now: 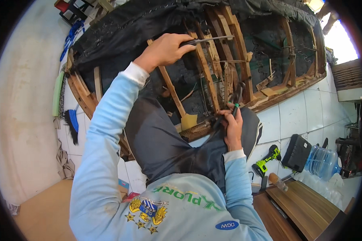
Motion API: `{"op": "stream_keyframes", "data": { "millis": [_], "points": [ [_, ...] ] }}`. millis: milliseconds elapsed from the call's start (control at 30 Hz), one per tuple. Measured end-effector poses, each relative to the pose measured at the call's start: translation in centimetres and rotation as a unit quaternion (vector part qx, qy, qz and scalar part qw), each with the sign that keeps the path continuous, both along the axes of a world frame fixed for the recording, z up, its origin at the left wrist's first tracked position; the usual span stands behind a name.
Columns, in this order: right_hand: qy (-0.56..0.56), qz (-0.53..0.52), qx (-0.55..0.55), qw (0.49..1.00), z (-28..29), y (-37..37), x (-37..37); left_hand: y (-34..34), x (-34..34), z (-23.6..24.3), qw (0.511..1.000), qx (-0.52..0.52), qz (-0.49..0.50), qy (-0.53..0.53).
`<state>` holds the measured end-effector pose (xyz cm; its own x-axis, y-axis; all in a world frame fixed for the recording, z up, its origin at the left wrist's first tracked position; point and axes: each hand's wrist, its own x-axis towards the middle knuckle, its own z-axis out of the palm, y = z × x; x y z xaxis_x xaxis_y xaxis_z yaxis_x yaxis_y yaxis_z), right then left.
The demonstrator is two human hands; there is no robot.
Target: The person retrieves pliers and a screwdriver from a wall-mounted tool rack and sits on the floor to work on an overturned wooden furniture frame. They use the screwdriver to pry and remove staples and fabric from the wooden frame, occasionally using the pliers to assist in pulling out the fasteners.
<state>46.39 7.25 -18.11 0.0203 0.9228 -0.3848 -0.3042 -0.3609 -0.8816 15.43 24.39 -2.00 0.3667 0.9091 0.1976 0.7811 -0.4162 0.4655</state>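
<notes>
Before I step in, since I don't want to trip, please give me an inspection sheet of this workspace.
Surface: white tiled floor
Job's things: curved wooden frame with black fabric; slim grey metal tool; dark curved-head tool with a green part
Clutter: bright-green-and-black power tool, black hard case, translucent blue plastic bottle, blue-bristled brush
Hands: left hand closed on the slim tool; right hand on the curved-head tool
Cables: tangled blue strands, upper left; whether cable, cannot tell
Surroundings: off-white wall, left

Green and white lettering [188, 196] on shirt [181, 227]
</notes>
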Motion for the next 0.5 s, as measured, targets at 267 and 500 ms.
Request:
{"op": "stream_keyframes", "data": {
  "millis": [267,500],
  "points": [
    [0.100,-0.035,-0.009,0.994,0.0,1.4,-1.0,-4.9,-4.3,-3.1,0.985,-0.046,0.148,0.071],
    [0.009,0.019,-0.019,1.000,-0.4,1.2,-1.0,-6.8,-4.0,-4.6,0.977,-0.085,0.187,0.052]
  ]
}}
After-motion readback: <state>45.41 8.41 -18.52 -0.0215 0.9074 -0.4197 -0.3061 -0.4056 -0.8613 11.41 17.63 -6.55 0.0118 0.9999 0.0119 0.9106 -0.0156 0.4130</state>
